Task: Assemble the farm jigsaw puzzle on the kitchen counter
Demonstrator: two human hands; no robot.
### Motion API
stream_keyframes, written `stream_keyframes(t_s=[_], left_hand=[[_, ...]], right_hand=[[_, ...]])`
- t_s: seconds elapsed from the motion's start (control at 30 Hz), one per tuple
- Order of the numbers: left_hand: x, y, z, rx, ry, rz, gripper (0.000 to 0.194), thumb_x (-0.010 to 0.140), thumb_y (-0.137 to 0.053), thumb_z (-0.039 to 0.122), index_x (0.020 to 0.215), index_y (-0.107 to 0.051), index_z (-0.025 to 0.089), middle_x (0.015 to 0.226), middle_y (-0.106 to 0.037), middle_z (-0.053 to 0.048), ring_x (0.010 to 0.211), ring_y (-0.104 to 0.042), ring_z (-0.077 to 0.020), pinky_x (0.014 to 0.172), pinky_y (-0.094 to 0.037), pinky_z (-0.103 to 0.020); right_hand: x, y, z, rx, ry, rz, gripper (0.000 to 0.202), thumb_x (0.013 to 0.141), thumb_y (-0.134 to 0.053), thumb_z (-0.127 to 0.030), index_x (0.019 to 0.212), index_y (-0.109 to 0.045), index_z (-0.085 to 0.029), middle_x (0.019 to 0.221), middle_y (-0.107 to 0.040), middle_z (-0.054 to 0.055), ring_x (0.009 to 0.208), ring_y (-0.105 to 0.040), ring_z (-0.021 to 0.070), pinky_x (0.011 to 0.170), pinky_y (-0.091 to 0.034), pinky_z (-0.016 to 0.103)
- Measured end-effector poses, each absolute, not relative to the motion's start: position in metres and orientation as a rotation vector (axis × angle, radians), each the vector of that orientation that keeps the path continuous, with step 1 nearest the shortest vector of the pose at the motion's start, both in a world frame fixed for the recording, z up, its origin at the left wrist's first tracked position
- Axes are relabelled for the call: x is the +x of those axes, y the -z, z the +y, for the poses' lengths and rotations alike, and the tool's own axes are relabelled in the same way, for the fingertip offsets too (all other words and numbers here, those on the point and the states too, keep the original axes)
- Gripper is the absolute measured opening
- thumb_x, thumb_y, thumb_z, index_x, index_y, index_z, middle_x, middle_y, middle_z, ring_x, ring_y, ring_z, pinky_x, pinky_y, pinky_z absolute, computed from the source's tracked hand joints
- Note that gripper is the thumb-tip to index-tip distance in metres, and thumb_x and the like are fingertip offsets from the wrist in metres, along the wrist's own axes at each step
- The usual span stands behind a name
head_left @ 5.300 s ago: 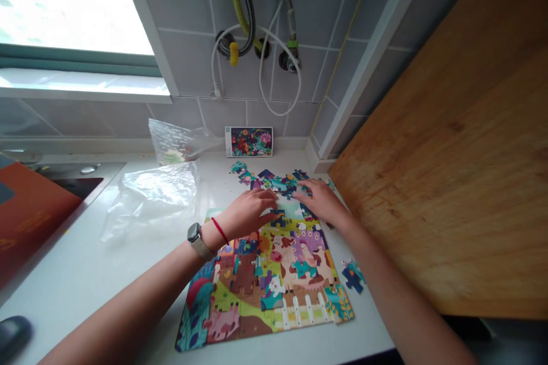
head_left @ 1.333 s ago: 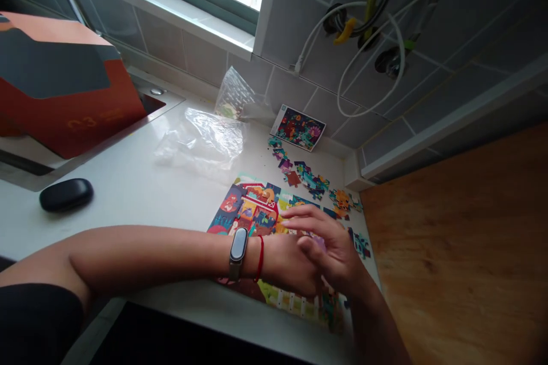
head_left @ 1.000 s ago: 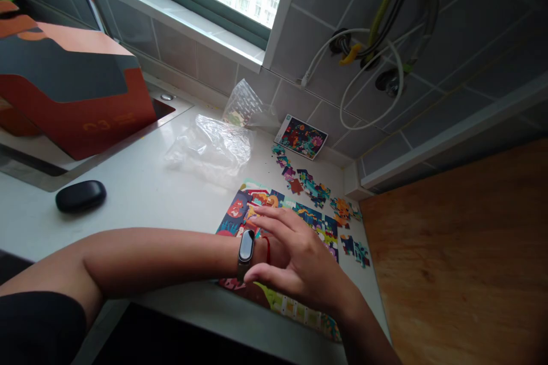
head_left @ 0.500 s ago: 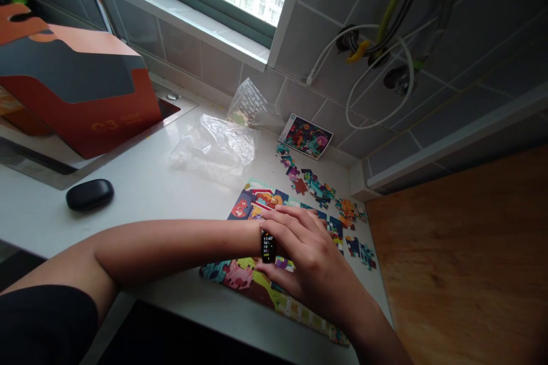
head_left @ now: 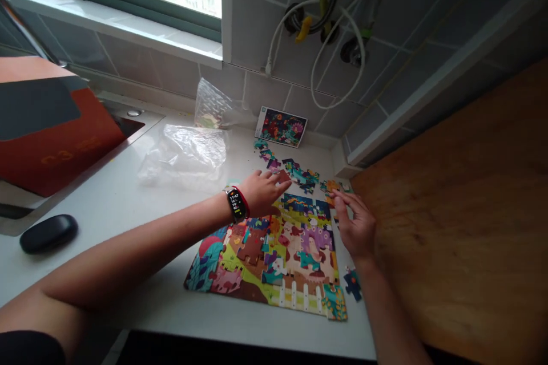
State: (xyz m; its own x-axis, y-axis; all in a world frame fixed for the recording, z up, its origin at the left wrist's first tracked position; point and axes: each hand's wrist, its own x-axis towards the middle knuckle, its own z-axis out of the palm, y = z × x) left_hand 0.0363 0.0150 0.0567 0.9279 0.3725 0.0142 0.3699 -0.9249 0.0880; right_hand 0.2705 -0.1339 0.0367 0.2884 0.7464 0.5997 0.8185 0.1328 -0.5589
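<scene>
A partly covered jigsaw puzzle [head_left: 299, 239] with farm animals lies on the white counter, some pieces resting askew on it. My left hand [head_left: 262, 193], wearing a smartwatch [head_left: 235, 204] and a red band, reaches over its far edge. The fingers are stretched out, their tips by a brown puzzle piece [head_left: 282, 175]. At the puzzle's right side, my right hand [head_left: 356, 222] has its fingers bent and thumb a little apart, near orange loose pieces [head_left: 331, 186]. Nothing is visibly held. A blue puzzle piece [head_left: 353, 285] lies below the right hand.
Teal and purple loose pieces [head_left: 302, 174] lie beyond the puzzle. A picture card [head_left: 281, 126] leans on the tiled wall. Clear plastic bags [head_left: 188, 151] lie left of it. A black oval case [head_left: 49, 234] and an orange box [head_left: 55, 142] are farther left; a wooden panel [head_left: 462, 222] stands right.
My hands have come apart: the right hand left the watch wrist and moved right toward the loose pieces. The left hand stretched forward, uncovering much of the puzzle. The view shifted right.
</scene>
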Motion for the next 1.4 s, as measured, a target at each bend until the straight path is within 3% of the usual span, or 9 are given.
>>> stream_keyframes(t_s=[0.1,0.27,0.5,0.67,1.03,1.27,1.4], left_hand=[[0.037,-0.049,0.018,3.020,-0.014,0.481,0.071,0.090,-0.078,0.051,0.149,-0.052,0.022,0.146,-0.061,-0.018,0.128,-0.061,-0.0363,0.099,-0.049,-0.045],[0.053,-0.034,0.016,2.899,-0.149,0.396,0.041,0.100,-0.066,0.037,0.138,-0.062,0.023,0.134,-0.070,-0.011,0.123,-0.066,-0.0292,0.104,-0.050,-0.044],[0.059,-0.022,0.018,2.794,-0.276,0.457,0.046,0.097,-0.069,0.032,0.140,-0.061,0.020,0.129,-0.073,-0.013,0.118,-0.069,-0.0289,0.101,-0.056,-0.044],[0.059,-0.021,0.021,2.793,-0.281,0.316,0.030,0.100,-0.064,0.031,0.128,-0.071,0.022,0.127,-0.073,-0.011,0.117,-0.068,-0.0275,0.104,-0.055,-0.045],[0.060,-0.019,0.021,2.739,-0.323,0.238,0.027,0.103,-0.063,0.030,0.125,-0.073,0.021,0.129,-0.072,-0.010,0.117,-0.067,-0.0263,0.107,-0.054,-0.044],[0.080,-0.011,0.009,2.746,-0.377,0.420,0.046,0.096,-0.072,0.034,0.139,-0.063,0.019,0.124,-0.074,-0.013,0.111,-0.067,-0.0311,0.096,-0.058,-0.046],[0.084,-0.004,0.012,2.716,-0.402,0.402,0.043,0.096,-0.071,0.032,0.137,-0.063,0.020,0.122,-0.074,-0.012,0.110,-0.066,-0.0296,0.095,-0.057,-0.044]], right_hand=[[0.276,-0.022,-0.129,-1.700,-0.011,-1.537,0.025,0.099,-0.062,-0.036,0.111,-0.081,-0.025,0.107,-0.079,0.009,0.104,-0.071,0.0273,0.100,-0.056,0.047],[0.277,-0.014,-0.127,-1.739,-0.228,-1.752,0.034,0.089,-0.076,-0.030,0.123,-0.078,-0.028,0.128,-0.075,0.009,0.125,-0.064,0.0287,0.114,-0.048,0.051],[0.282,-0.003,-0.128,-1.826,-0.312,-1.705,0.067,0.083,-0.084,-0.032,0.147,-0.063,-0.026,0.145,-0.066,0.014,0.141,-0.056,0.0324,0.121,-0.042,0.057],[0.290,-0.012,-0.132,-1.815,-0.443,-1.680,0.079,0.081,-0.085,-0.030,0.154,-0.055,-0.024,0.156,-0.057,0.014,0.144,-0.054,0.0300,0.123,-0.040,0.051],[0.309,-0.017,-0.134,-1.895,-0.493,-1.658,0.047,0.081,-0.081,-0.016,0.127,-0.077,-0.025,0.133,-0.075,0.011,0.125,-0.070,0.0298,0.112,-0.052,0.049],[0.307,-0.017,-0.132,-1.925,-0.496,-1.633,0.048,0.082,-0.082,-0.017,0.129,-0.076,-0.024,0.134,-0.074,0.011,0.126,-0.069,0.0298,0.114,-0.050,0.048],[0.311,-0.017,-0.134,-1.895,-0.552,-1.655,0.049,0.083,-0.080,-0.016,0.131,-0.075,-0.026,0.139,-0.072,0.010,0.132,-0.065,0.0304,0.117,-0.048,0.048]])
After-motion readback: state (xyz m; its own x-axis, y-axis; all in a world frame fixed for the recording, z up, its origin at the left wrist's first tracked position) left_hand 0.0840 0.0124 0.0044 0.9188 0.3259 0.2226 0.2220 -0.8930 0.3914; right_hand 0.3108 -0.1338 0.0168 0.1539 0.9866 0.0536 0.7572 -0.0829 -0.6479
